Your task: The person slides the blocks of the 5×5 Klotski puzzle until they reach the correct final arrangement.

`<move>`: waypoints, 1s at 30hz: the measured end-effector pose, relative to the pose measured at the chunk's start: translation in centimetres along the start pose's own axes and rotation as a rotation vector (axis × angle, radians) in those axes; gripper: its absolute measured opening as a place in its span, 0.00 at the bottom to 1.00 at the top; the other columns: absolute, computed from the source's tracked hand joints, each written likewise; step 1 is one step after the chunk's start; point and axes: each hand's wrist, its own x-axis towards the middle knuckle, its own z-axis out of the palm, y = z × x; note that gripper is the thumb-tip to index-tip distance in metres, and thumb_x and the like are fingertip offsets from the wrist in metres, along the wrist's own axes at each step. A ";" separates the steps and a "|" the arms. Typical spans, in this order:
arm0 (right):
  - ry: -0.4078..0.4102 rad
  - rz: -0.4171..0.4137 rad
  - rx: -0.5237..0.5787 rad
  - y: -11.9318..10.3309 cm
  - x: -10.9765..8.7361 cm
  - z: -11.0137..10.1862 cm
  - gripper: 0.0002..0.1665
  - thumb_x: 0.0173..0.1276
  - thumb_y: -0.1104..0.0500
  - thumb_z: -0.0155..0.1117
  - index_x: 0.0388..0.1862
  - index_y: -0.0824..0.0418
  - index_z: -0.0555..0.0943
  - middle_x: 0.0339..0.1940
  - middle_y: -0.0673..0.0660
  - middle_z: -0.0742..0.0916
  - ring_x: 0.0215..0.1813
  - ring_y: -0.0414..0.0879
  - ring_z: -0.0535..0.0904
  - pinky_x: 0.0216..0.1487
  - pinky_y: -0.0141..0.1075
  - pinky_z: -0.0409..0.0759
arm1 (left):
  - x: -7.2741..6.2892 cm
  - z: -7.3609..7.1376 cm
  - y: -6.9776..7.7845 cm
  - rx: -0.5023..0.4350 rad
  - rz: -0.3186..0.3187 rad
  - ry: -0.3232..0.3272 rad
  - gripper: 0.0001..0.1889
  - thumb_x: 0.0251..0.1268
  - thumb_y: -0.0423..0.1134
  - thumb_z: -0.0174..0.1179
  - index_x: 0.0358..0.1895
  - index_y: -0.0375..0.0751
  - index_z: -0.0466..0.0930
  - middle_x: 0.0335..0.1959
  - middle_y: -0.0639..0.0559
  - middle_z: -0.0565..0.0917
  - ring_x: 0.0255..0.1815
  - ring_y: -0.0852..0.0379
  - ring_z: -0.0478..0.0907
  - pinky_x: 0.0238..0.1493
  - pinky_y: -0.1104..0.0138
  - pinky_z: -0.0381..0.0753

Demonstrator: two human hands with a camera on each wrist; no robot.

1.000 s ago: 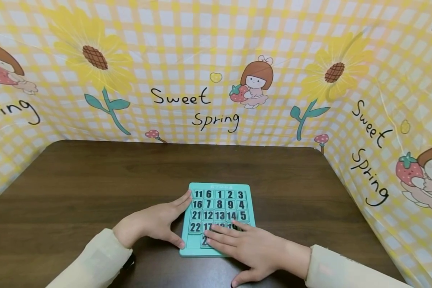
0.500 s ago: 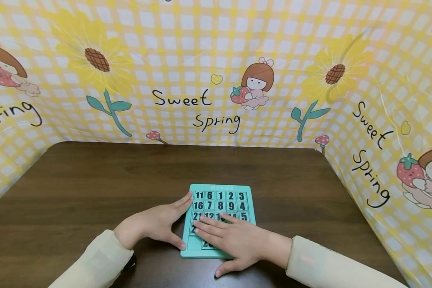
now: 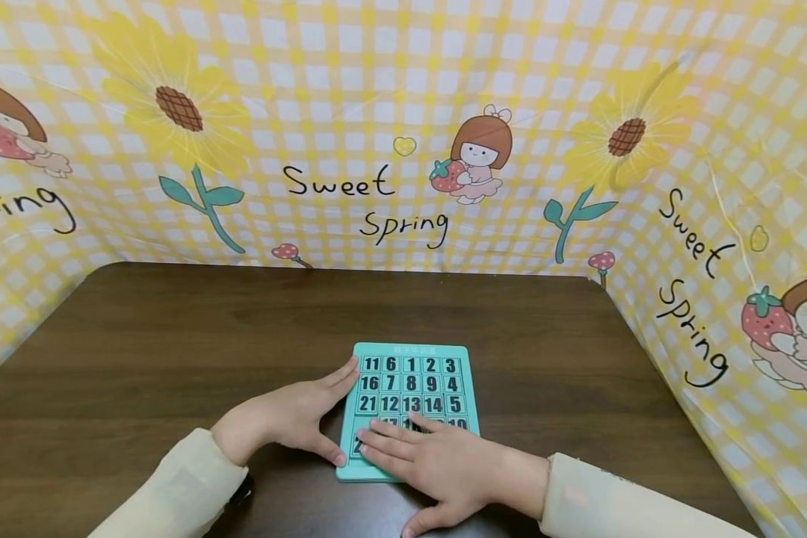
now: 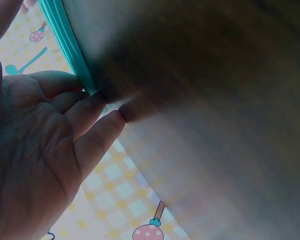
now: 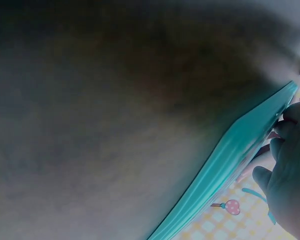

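Observation:
A teal sliding number puzzle (image 3: 470, 388) lies flat on the table, its upper rows of black-numbered tiles (image 3: 412, 384) in plain sight. Along its left side rests my left hand (image 3: 296, 415), fingertips at the upper edge and thumb on the lower left corner. In the left wrist view, its fingertips meet the teal rim (image 4: 65, 40). My right hand (image 3: 437, 459) lies with fairly straight fingers across the lower rows, its fingertips on a tile (image 3: 357, 447) at the bottom left. A bare teal slot shows just above that tile. The palm hides most of the bottom row.
The dark wooden table (image 3: 242, 321) stretches behind and to both sides of the puzzle. A yellow checked cloth (image 3: 336, 90) with flowers and cartoon figures hangs along the back and sides. Something small and black (image 3: 242, 491) shows under the left cuff.
My right hand first moved left over the lower rows, then drew toward me. The leftmost tile of the fourth row slid down into the bottom left slot. My left hand stayed put.

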 end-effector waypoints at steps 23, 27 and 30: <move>-0.007 0.092 0.112 2.6 1.4 -0.2 0.57 0.69 0.23 0.41 0.83 0.55 0.42 0.85 0.51 0.45 0.84 0.45 0.38 0.79 0.55 0.54 | 0.3 0.3 -0.3 -0.010 -0.011 -0.004 0.65 0.45 0.64 0.73 0.80 0.34 0.45 0.83 0.43 0.41 0.79 0.43 0.57 0.74 0.48 0.63; -0.014 0.105 0.094 2.6 1.6 -0.2 0.57 0.68 0.22 0.40 0.83 0.55 0.43 0.85 0.50 0.46 0.84 0.45 0.39 0.78 0.55 0.56 | 0.3 0.2 -0.2 -0.009 -0.020 -0.007 0.65 0.46 0.64 0.74 0.80 0.34 0.45 0.83 0.43 0.41 0.79 0.44 0.56 0.74 0.48 0.63; -0.016 0.101 0.078 2.4 1.6 -0.1 0.58 0.68 0.22 0.39 0.83 0.55 0.43 0.85 0.50 0.46 0.84 0.45 0.39 0.78 0.55 0.56 | 0.3 0.1 -0.2 -0.008 -0.025 -0.008 0.65 0.46 0.64 0.74 0.80 0.34 0.45 0.83 0.43 0.40 0.79 0.44 0.56 0.74 0.49 0.63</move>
